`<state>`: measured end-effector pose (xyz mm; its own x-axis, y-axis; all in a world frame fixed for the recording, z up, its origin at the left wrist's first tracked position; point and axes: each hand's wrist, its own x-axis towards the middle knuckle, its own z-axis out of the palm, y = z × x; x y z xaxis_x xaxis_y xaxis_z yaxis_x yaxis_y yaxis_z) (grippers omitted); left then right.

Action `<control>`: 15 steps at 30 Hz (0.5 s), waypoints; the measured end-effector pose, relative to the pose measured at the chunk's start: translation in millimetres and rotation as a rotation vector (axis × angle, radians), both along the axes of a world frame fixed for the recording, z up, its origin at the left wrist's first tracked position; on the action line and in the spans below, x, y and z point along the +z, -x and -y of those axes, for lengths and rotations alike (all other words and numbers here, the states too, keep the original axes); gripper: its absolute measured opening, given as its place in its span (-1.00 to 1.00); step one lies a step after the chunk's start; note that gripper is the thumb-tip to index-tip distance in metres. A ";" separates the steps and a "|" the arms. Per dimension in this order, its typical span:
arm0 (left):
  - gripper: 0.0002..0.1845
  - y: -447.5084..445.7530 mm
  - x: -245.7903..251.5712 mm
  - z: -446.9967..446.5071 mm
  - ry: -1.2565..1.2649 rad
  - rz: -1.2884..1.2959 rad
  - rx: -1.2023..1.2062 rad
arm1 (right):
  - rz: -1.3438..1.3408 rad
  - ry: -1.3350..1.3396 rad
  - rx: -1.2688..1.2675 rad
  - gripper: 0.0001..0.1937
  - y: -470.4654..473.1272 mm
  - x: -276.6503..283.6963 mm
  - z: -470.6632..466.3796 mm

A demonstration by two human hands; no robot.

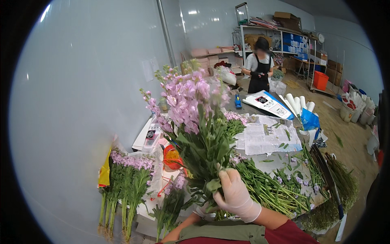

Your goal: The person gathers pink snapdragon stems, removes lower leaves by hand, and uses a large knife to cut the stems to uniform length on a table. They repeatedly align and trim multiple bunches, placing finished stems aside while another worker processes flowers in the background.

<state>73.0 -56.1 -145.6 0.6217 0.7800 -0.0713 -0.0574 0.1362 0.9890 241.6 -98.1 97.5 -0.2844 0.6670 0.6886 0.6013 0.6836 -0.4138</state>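
Observation:
A large bunch of pink stock flowers (pixel 189 100) stands upright in front of me, its blooms level at the top and green leaves below. My right hand (pixel 234 192), in a thin whitish glove, grips the leafy stems from the right. My left hand (pixel 204 211), gloved too, is around the lower stems, with most of its fingers hidden by leaves. To the right of the bunch, many cut flower stems (pixel 268 186) lie on the table. A smaller bundle of stock (pixel 172 198) lies just left of my hands.
Tied stock bunches (pixel 131 177) lean by the wall beside a yellow wrapper (pixel 105 170). A red basket (pixel 172 157) holds rubber bands. Newspaper (pixel 268 137), printed sleeves (pixel 268 103) and a blue tape dispenser (pixel 238 102) lie farther back. Another person (pixel 259 68) stands beyond the table.

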 end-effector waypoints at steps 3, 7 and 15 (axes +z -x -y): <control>-0.45 19.1 -5.4 16.3 0.059 -0.024 -0.029 | 0.034 -0.020 -0.001 -0.22 7.5 2.0 7.3; -0.45 32.2 -11.8 27.8 0.102 -0.032 -0.036 | 0.036 -0.013 0.008 -0.21 10.4 6.4 13.8; -0.46 27.1 -10.7 23.6 0.069 -0.046 -0.021 | 0.055 -0.048 0.007 -0.24 10.4 4.1 18.6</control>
